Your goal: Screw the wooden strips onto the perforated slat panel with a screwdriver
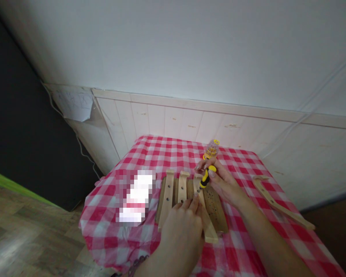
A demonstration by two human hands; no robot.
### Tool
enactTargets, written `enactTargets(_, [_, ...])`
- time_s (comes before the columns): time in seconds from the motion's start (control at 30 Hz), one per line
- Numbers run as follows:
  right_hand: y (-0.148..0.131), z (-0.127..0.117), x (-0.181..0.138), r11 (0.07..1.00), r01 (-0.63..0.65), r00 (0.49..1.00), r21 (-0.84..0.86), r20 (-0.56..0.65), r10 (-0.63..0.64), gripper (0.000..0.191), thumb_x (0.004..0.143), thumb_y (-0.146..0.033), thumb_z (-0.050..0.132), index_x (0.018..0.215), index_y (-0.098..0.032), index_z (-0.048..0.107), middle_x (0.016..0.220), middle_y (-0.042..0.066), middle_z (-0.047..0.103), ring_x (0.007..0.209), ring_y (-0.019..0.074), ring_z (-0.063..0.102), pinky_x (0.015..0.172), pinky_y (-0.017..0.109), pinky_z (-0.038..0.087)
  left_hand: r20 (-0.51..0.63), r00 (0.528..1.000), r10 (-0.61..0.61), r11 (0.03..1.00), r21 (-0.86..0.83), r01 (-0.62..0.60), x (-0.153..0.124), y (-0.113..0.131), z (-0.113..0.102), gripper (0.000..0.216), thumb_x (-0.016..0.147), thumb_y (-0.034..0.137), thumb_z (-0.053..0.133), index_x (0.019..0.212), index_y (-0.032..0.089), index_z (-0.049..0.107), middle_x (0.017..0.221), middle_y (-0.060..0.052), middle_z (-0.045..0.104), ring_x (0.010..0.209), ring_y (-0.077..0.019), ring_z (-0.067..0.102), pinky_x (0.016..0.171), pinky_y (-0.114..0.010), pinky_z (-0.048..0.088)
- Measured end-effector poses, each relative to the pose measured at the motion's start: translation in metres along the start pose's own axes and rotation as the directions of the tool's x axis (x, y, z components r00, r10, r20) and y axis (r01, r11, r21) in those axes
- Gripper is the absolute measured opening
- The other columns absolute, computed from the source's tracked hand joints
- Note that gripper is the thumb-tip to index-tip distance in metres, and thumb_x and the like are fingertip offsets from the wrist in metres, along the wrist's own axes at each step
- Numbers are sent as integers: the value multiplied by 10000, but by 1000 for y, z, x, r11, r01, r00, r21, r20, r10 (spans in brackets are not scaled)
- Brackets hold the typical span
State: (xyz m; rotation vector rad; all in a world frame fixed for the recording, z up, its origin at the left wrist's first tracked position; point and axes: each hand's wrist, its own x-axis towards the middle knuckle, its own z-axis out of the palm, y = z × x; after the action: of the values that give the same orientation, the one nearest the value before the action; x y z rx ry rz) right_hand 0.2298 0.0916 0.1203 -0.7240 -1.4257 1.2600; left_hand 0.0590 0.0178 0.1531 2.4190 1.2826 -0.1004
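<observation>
My right hand (222, 181) is closed round a short yellow and black screwdriver (207, 177). The screwdriver leans, its tip down at a screw hole in the upper part of a pale wooden hook (208, 225). My left hand (181, 227) holds this same hook, fingertips pressed on it just below the screwdriver tip; its thumb is hidden. The hook lies on a brown wooden board (216, 207) with several small dark holes. Left of it on the board are two similar hooks, a middle hook (182, 186) and a left hook (167, 192), with dark screws or holes.
A clear container with yellow ends (212, 148) stands behind the board. A loose curved wooden hook (272, 202) lies at the right. To the left is a blurred-out bright object (137, 198). A red and white checked cloth (161, 148) covers the table, which stands against a panelled wall (173, 119).
</observation>
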Motion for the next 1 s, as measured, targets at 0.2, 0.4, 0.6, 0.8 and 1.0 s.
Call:
enactTargets(0.2, [-1,7,-1,994,-43,998,98,50,39,366,921,-570,788,926,-298,542,723,-53,563,645,171,508,674,323,466,-34,999,14,1000,12,-13,1,-2,3,633,876,24,561,1507,60,603,1622,-171,526,1385,-327,653,1116,-432,589])
enactTargets(0.4, [-2,10,0,986,-77,996,148,51,70,507,951,-751,588,1015,-267,725,746,3,545,663,199,507,650,344,487,10,1000,-6,1000,-12,6,1,0,-1,630,892,52,558,1521,37,580,1652,-169,490,1401,-328,636,1147,-439,564])
enactTargets(0.6, [0,-4,0,997,-42,998,-58,51,45,461,935,-702,677,1013,-253,750,905,48,678,872,234,642,779,360,533,8,1000,-6,1000,1,6,1,-1,2,607,898,49,553,1502,63,610,1650,-141,505,1406,-330,630,1147,-451,566])
enactTargets(0.8, [-3,-8,1,996,49,999,-75,26,-47,352,879,-594,819,918,-271,686,1032,33,662,988,207,647,898,346,542,-11,1000,8,1000,16,-8,1,-1,3,597,883,47,572,1476,75,637,1643,-149,509,1404,-324,635,1150,-444,567])
enactTargets(1.0, [-3,5,-1,992,-33,997,119,68,25,369,914,-522,818,922,-294,527,880,-30,653,774,167,634,786,337,541,13,1000,-1,1000,9,1,2,-1,2,637,877,37,566,1513,43,588,1658,-166,481,1429,-331,612,1174,-454,546])
